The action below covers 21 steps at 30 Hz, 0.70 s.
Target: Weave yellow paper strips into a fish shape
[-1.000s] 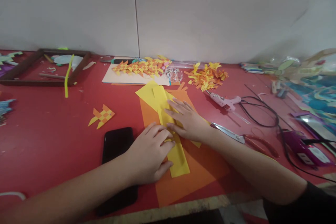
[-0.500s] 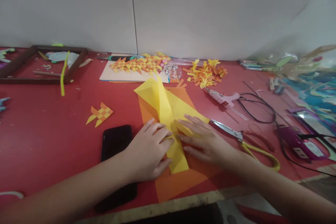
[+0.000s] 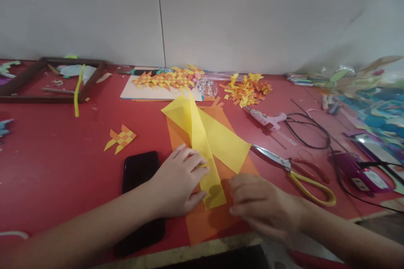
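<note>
Yellow paper, creased, lies on an orange sheet near the front of the red tabletop, one narrow length crossing a wider one and lifting at its far end. From where I stand, the two hands are apart. The left hand rests on the narrow length, fingers slightly bent, thumb spread away. The right hand is beside it with fingers curled; I can't tell whether they're closed on anything. Scissors point toward the yellow corner, a pink glue gun beyond them. Left of the papers, a checkered paper fish lies beyond a black phone.
</note>
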Each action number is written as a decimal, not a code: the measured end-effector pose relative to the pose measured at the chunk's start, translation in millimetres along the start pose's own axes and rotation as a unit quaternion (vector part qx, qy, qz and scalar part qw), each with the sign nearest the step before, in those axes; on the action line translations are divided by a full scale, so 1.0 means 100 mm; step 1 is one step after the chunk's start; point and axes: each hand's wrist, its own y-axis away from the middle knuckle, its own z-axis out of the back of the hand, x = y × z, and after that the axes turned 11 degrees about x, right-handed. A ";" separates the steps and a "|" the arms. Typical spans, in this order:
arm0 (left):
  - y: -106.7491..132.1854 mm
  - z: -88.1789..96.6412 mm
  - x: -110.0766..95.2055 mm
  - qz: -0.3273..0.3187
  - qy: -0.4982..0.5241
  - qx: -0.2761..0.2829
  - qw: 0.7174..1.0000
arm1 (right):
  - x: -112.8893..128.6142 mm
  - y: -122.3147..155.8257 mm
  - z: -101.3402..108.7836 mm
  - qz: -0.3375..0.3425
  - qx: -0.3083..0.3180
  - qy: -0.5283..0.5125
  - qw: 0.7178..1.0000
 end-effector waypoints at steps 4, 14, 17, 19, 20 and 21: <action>0.01 0.01 0.00 0.001 -0.005 0.007 1.000 | -0.36 -0.30 0.11 -0.095 -0.139 0.125 0.978; 0.00 0.00 0.00 -0.001 0.009 0.003 1.000 | -1.25 -0.98 0.28 -0.089 -0.108 0.252 0.958; 0.00 0.01 -0.01 -0.003 0.008 0.006 1.000 | -1.37 -0.98 0.26 -0.102 -0.099 0.257 0.956; -0.01 0.02 -0.01 -0.002 0.006 0.006 1.000 | -1.41 -0.96 0.25 -0.111 -0.088 0.253 0.957; -0.01 0.01 -0.01 -0.002 0.006 0.006 1.000 | -1.42 -0.95 0.24 -0.115 -0.081 0.250 0.958; -0.01 0.01 -0.01 -0.001 0.006 0.006 1.000 | -1.43 -0.95 0.24 -0.119 -0.076 0.247 0.959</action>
